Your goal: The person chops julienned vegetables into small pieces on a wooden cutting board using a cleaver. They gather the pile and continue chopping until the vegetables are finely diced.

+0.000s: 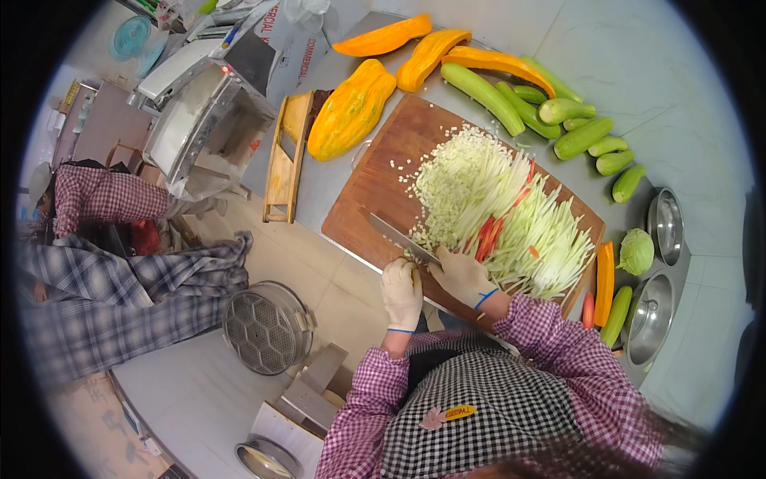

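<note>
My right hand (464,279), in a cream knit glove, grips a kitchen knife (402,238) whose blade lies low over the near left part of the wooden cutting board (374,185). Beside the blade, at the board's near edge, my left hand (402,293), gloved too, has its fingers curled by a small pale-green piece; whether it holds that piece I cannot tell. A heap of small pale dice (440,179) covers the board's middle. Against it lie thin pale-green vegetable strips (538,239), with red strips (489,236) across them.
Behind the board lie a whole orange-yellow squash (352,111), cut squash pieces (432,57) and several green squashes (583,138). A wooden slicer (284,161) stands left. Right are a cabbage (635,251) and metal bowls (647,317). Another person (108,194) is at far left.
</note>
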`<state>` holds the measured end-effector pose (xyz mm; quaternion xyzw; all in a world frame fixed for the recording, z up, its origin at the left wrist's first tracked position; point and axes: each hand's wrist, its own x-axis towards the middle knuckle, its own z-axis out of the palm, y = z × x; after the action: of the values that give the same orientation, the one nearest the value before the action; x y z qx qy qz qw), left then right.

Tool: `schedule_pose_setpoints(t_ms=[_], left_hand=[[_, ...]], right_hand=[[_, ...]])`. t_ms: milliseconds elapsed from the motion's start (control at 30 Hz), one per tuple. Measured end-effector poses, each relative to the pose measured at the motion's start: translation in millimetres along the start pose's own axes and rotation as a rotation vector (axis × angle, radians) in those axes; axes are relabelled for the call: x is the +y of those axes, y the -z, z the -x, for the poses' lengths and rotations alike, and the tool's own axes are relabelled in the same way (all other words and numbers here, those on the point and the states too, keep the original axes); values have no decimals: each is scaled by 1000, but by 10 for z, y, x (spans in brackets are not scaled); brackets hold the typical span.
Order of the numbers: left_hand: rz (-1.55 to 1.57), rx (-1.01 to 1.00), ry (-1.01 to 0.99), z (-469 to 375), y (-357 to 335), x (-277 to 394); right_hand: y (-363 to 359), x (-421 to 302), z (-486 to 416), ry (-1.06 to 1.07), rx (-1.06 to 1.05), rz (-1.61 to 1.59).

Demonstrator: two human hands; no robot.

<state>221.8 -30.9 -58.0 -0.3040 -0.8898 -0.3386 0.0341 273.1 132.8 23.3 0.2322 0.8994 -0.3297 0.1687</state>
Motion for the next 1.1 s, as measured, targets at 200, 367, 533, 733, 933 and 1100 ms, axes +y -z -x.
schedule_pose_setpoints(t_ms=[200, 367, 533, 733, 933, 1100], left_hand=[[48, -79, -243, -531, -60, 31], [119, 50, -12, -640, -16, 155], [-114, -14, 64, -638, -95, 219], [-260, -66, 31, -856, -276, 113], [-59, 46, 105, -667, -77, 102], [88, -91, 157, -391, 60, 113]], right_hand=[[270, 108, -85, -40, 122, -59], [595, 214, -9, -147, 147, -211], [585, 211, 117, -149, 168, -286], [513, 209, 141, -151, 168, -285], [385, 110, 42, -120, 119, -104], [193, 54, -169, -93, 167, 27]])
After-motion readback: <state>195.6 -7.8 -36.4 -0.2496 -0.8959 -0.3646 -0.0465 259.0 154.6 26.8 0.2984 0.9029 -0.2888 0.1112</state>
